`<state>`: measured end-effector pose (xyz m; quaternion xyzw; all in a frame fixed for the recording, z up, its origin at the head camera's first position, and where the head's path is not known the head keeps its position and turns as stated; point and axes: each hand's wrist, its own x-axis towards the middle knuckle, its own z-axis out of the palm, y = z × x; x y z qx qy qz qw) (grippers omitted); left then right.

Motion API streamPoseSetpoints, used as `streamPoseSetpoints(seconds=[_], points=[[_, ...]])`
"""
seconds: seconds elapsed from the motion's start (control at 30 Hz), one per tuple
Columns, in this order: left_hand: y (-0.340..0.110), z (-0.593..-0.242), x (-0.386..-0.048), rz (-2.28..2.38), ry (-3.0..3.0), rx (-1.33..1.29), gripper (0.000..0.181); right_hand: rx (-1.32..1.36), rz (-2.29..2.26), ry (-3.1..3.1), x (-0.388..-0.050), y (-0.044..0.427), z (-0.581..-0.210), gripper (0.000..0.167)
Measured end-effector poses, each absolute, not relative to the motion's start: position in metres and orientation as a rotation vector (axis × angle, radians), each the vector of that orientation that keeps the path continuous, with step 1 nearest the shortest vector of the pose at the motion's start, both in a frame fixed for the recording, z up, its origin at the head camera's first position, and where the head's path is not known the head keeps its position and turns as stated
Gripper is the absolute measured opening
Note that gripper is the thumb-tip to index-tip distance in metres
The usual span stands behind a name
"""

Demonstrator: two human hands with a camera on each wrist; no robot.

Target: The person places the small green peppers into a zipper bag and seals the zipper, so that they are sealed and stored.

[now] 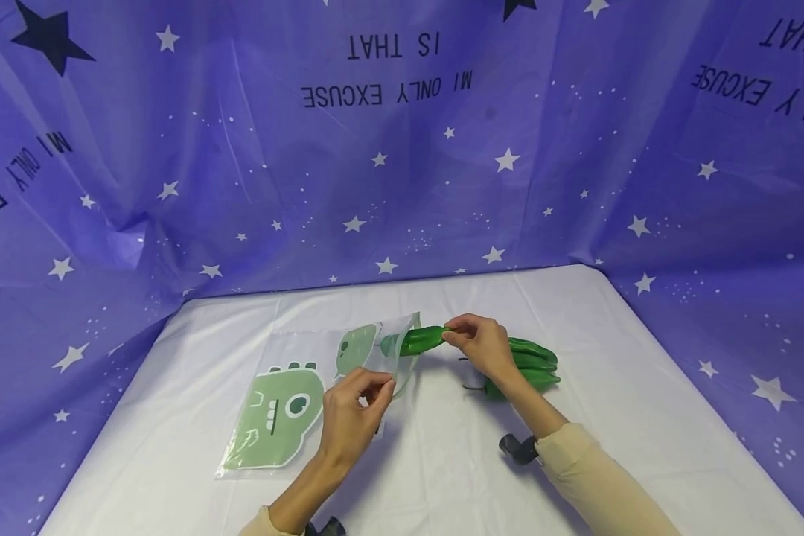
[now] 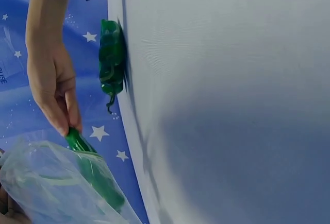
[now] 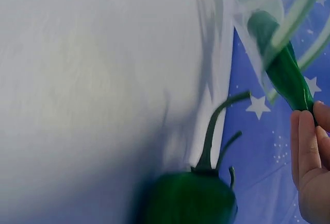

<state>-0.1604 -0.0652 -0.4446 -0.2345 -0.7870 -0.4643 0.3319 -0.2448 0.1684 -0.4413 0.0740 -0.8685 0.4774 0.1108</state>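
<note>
A clear zip bag (image 1: 288, 350) printed with green cartoon monsters lies across the left of the table, its mouth raised toward the right. My left hand (image 1: 353, 409) pinches the near edge of that mouth between thumb and fingers. With my right hand (image 1: 484, 344) I pinch the pointed tip of a green pepper (image 1: 423, 340). The pepper's other end is inside the bag, seen through the plastic in the left wrist view (image 2: 100, 180). Just right of and beneath my right hand, several more green peppers (image 1: 536, 365) lie together, stems pointing left.
A white cloth covers the table (image 1: 455, 476). Behind and beside it hangs a purple curtain (image 1: 415, 186) with stars and lettering. A dark wrist-camera mount (image 1: 519, 449) sits at my right wrist, over the table.
</note>
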Motion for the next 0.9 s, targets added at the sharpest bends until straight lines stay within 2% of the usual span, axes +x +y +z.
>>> streamPoseSetpoints(seconds=[0.37,0.7,0.9], points=[[-0.062,-0.436,-0.158,-1.276,-2.000,-0.664,0.005,0.148,1.606,-2.526,-0.252,0.160,-0.444,0.018],[-0.059,-0.434,-0.156,-1.322,-1.934,-0.663,0.010,0.252,1.485,-2.485,-0.256,0.148,-0.446,0.016],[-0.054,-0.417,-0.148,-1.341,-1.903,-0.631,0.015,0.259,1.460,-2.515,-0.259,0.144,-0.448,0.016]])
